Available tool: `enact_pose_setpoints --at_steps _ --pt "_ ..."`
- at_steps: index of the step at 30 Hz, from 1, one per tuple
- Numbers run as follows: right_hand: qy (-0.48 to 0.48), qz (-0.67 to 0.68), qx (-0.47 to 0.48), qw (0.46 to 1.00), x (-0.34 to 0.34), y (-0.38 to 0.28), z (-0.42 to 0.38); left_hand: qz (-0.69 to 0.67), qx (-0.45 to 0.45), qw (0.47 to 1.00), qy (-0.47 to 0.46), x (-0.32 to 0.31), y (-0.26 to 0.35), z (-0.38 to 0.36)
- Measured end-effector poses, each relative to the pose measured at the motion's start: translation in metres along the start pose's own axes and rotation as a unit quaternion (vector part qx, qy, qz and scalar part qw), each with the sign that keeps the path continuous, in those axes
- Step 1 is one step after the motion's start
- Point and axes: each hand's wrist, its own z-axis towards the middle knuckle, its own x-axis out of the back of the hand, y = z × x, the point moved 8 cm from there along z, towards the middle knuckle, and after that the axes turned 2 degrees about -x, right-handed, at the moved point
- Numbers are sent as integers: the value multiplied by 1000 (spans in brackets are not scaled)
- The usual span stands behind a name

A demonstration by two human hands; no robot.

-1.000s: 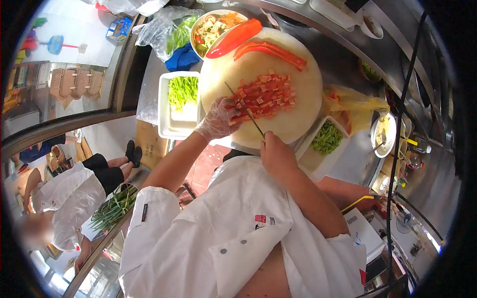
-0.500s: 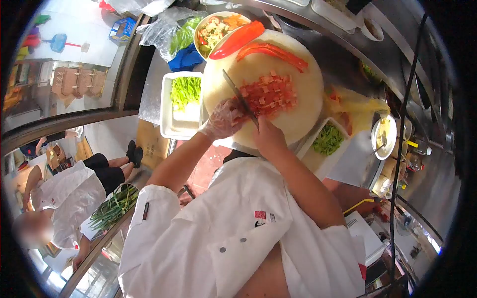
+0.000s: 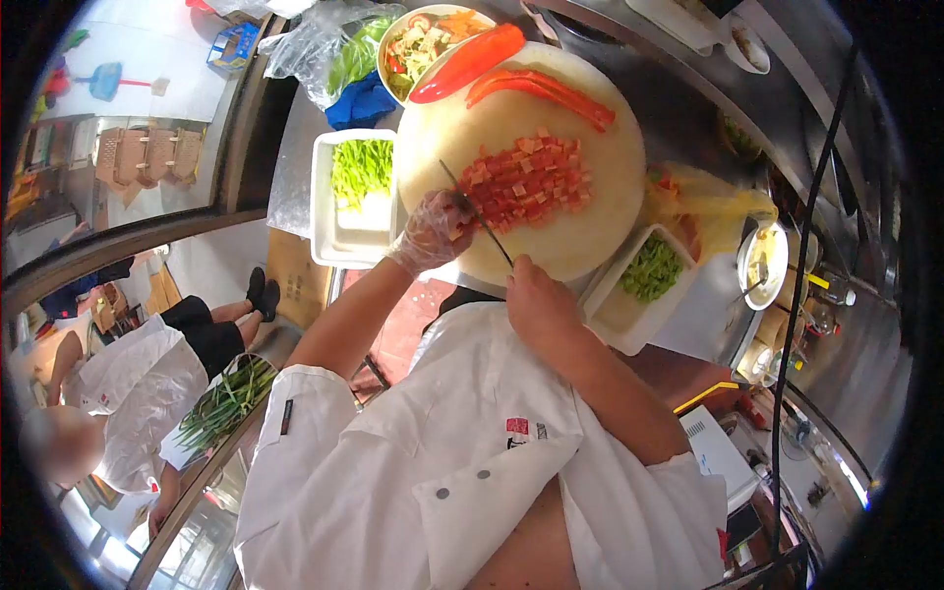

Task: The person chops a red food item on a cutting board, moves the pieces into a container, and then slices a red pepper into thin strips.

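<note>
A round pale chopping board [image 3: 438,128] lies before me with a pile of pinkish-red diced pieces [image 3: 531,182], which look like cured meat. My right hand [image 3: 539,295] grips the handle of a kitchen knife [image 3: 487,231], its blade seen nearly edge-on and slanting up to the left. Curled against the blade's left side is my left hand [image 3: 433,234], in a clear plastic glove. Its fingers are closed, and what lies under them is mostly hidden. A whole red pepper [image 3: 470,64] and red pepper strips [image 3: 546,93] lie at the board's far edge.
Left of the board stands a white tray of chopped greens [image 3: 361,175], with a blue cloth [image 3: 360,103] behind it. A bowl of mixed vegetables [image 3: 423,49] touches the far edge. At right are another greens tray [image 3: 654,270] and a white bowl [image 3: 762,261]. Another person [image 3: 147,393] is at left.
My left hand has drawn slightly left, and the right hand has lowered a little with the knife. The blade now shows thinner, nearer edge-on. The view has shifted slightly.
</note>
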Motion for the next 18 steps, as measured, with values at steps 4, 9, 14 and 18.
enact_pose_setpoints --at_steps 4,9,14,18 --pt "60 3 57 997 -39 9 42 -25 7 1000 18 5 3 2" --pt "83 57 83 991 -16 5 58 21 24 998 -54 3 3 -3" --pt "17 28 38 999 4 -3 15 -2 99 995 -5 28 14 -11" --pt "-29 8 7 1000 -6 -8 4 14 60 998 -23 16 3 -14"
